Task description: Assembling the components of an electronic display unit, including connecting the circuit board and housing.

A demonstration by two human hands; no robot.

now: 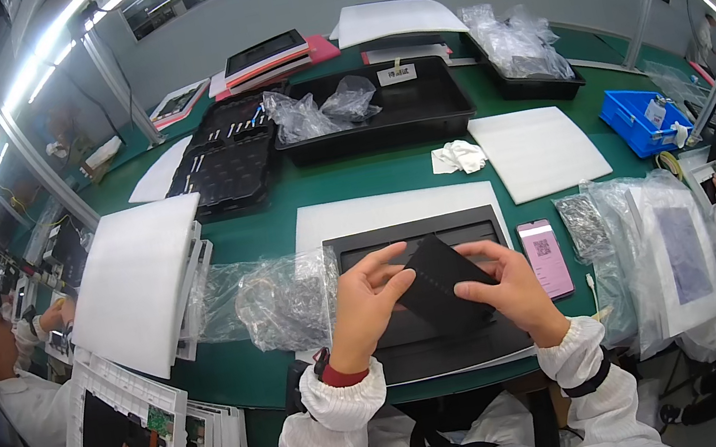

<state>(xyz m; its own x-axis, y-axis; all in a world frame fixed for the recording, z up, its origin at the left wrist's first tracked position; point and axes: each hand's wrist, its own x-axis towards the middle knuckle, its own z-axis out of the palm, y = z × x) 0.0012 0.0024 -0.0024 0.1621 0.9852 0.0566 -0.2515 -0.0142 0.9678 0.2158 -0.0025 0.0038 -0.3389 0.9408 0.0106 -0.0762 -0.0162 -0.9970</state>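
A flat black rectangular piece, tilted with one corner toward me, is held up between my two hands. My left hand grips its left edge, the thumb against that side and the index finger stretched out past it. On the other side my right hand has its thumb on the face and its fingers behind the upper right edge. Below them lies a black tray-like panel with a recessed middle, resting on a white foam sheet. My hands and the piece hide much of the panel.
Left of the panel lies crumpled clear plastic; a lit phone and bagged parts are to the right. Farther back stand a black bin, an open tool case and a blue basket. Framed circuit boards lean at lower left.
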